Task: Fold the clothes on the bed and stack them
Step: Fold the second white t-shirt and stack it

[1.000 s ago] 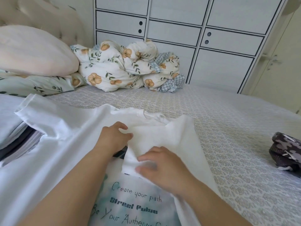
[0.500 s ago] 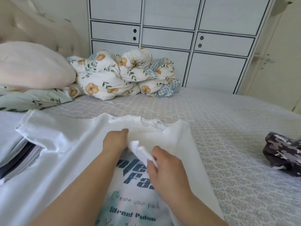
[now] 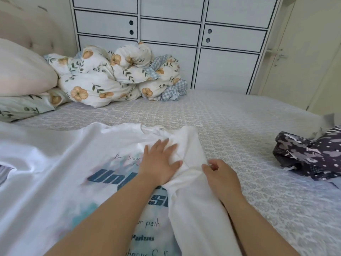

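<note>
A white T-shirt with blue lettering lies spread on the bed, its right side folded inward over the print. My left hand lies flat with spread fingers on the folded sleeve near the collar. My right hand is at the right edge of the fold, fingers curled and pinching the white cloth. A dark camouflage-patterned garment lies crumpled at the right side of the bed.
A floral duvet is bundled at the far side by a pink pillow and the headboard. Folded grey and striped cloth peeks from under the shirt at the left. White cabinets stand behind the bed.
The sleeve my hands were pinching has been laid down over the shirt. My left hand went from gripping to pressing flat, and my right hand moved to the fold's right edge.
</note>
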